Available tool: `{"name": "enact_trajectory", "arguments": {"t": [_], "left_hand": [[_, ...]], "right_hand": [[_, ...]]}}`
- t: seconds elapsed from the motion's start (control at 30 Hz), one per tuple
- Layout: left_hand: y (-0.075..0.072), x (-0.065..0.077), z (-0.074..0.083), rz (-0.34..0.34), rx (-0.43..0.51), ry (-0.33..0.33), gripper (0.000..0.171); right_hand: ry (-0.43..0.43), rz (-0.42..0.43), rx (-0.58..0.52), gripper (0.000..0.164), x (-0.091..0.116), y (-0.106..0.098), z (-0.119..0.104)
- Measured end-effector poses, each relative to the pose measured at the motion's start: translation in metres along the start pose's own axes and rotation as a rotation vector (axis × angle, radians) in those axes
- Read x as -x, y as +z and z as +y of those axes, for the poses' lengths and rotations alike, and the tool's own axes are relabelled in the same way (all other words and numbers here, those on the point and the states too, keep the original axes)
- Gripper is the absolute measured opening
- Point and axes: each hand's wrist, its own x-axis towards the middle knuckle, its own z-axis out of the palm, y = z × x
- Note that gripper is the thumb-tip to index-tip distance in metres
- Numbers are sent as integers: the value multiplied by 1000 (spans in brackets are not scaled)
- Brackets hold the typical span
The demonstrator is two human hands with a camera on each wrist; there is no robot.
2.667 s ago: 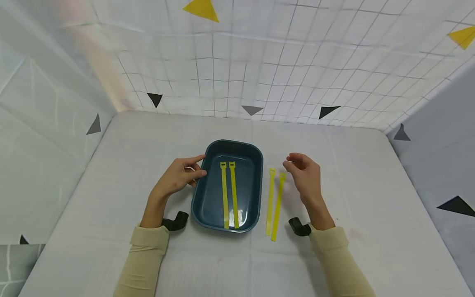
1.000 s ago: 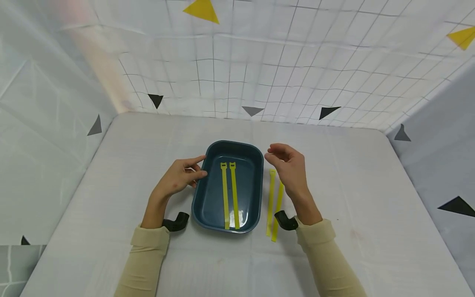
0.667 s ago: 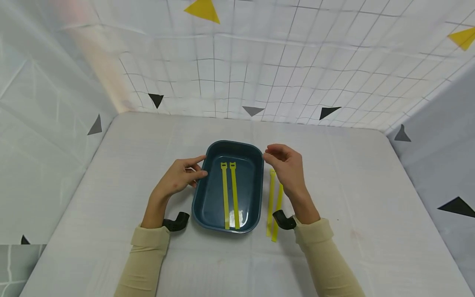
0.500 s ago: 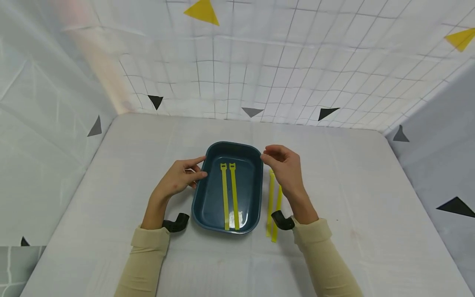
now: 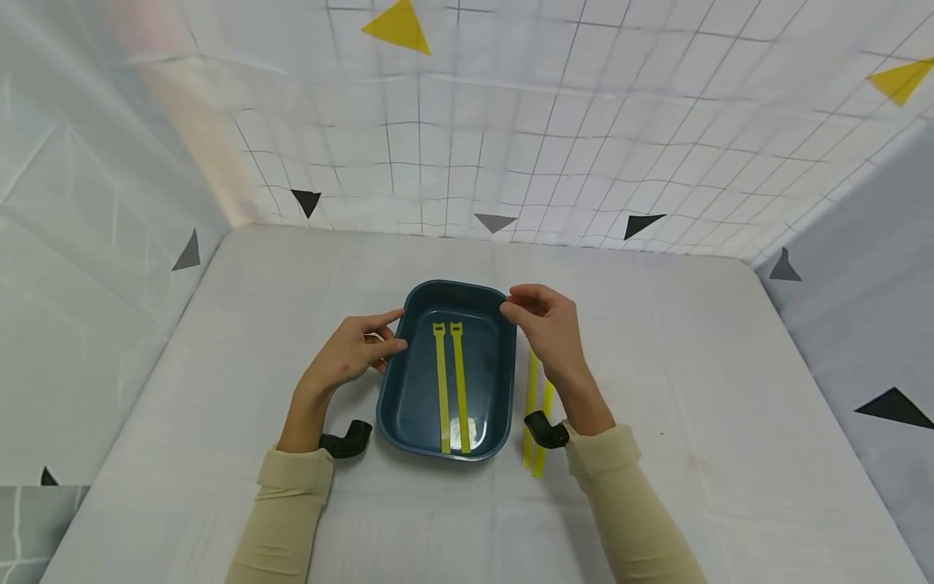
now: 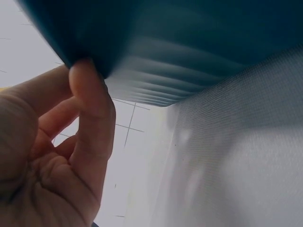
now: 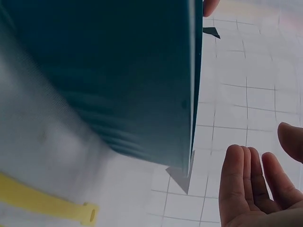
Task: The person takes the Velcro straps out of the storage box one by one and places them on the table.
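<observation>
A dark blue-green tray (image 5: pixel 485 357) lies on the table with two yellow cable straps (image 5: pixel 461 389), slotted heads away from me, flat inside it. At its left rim my left hand (image 5: pixel 357 350) holds on with thumb and index finger; in the left wrist view the thumb (image 6: pixel 87 90) meets the tray's edge. My right hand (image 5: pixel 549 324) hovers at the upper right rim, fingers loosely bent. Nothing sits between its thumb and fingers (image 7: pixel 233 189) in the right wrist view. Beneath that hand lie two more yellow straps (image 5: pixel 530 405), their heads hidden in the head view.
White cloth covers the table (image 5: pixel 438 519). Behind it rises a gridded white sheet (image 5: pixel 503 146) with black and grey triangles, and plain sheets hang at both sides. A black wrist-camera mount (image 5: pixel 346 439) is on each wrist.
My right hand has moved left from beside the loose straps to the tray's upper right rim, covering the strap heads. The left hand and the tray have stayed put.
</observation>
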Motion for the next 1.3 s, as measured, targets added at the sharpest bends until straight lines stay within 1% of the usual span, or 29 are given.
{"name": "enact_trajectory", "arguments": {"t": [0.2, 0.37, 0.5, 0.73, 1.0, 1.3], "left_hand": [[2, 0, 2, -4, 10, -16, 59], [2, 1, 0, -4, 5, -30, 59], [3, 1, 0, 2, -9, -26, 59], [3, 0, 2, 0, -1, -21, 59], [2, 0, 2, -3, 8, -33, 58], [1, 1, 2, -11, 9, -5, 59]], "right_hand": [[-6, -5, -1, 29, -1, 6, -1], [-5, -13, -5, 27, -2, 10, -1], [0, -23, 5, 29, -3, 14, -2], [9, -29, 36, 32, -4, 18, -3], [-15, -32, 42, 27, -5, 19, -9], [-26, -43, 47, 26, -7, 26, -17]]}}
